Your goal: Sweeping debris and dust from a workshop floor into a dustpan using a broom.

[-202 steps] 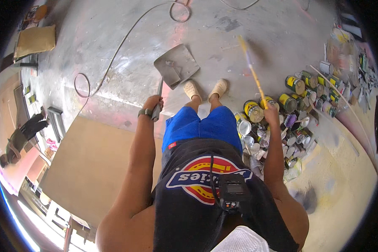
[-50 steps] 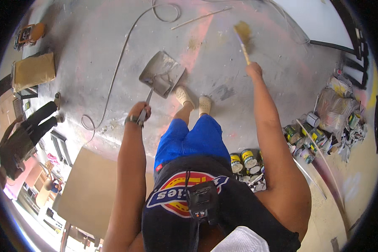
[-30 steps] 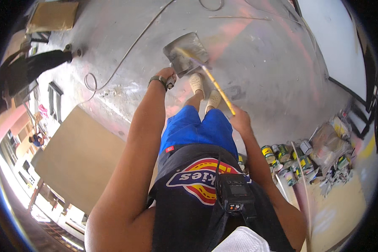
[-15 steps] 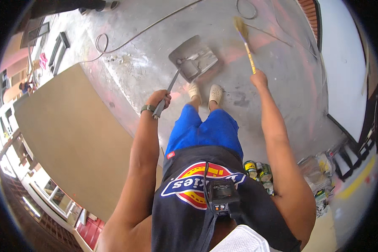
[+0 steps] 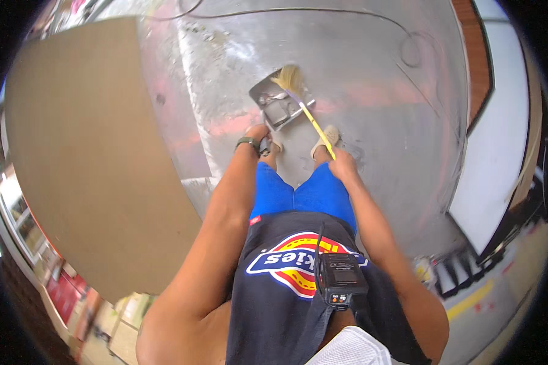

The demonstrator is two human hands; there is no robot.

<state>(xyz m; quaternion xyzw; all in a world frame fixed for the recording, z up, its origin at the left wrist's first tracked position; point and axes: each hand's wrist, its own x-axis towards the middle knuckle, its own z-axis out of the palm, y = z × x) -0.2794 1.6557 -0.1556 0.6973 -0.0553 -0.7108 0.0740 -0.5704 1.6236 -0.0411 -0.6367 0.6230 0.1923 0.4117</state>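
Note:
My left hand (image 5: 259,135) is closed round the grey handle of a dustpan (image 5: 262,89), low down in front of my feet. Light-coloured debris lies in the pan. In my right hand (image 5: 342,165) is the yellow handle of a broom (image 5: 315,125). The straw bristles (image 5: 290,79) lie over the far part of the dustpan; whether they touch its bottom I cannot tell. Just behind the pan are my feet in beige clogs (image 5: 327,139). The left hand partly hides the pan's handle.
A large brown board (image 5: 91,152) lies to the left. Across the far side of the grey, pink-stained floor (image 5: 371,143) runs a cable (image 5: 323,10). White panels (image 5: 499,121) stand along the right. Dust and grit (image 5: 204,30) are scattered beyond the board's far corner.
The broom has swung from the far right inward over the dustpan. My left hand has come down closer to the pan. My view has turned, so the brown board fills more of the left.

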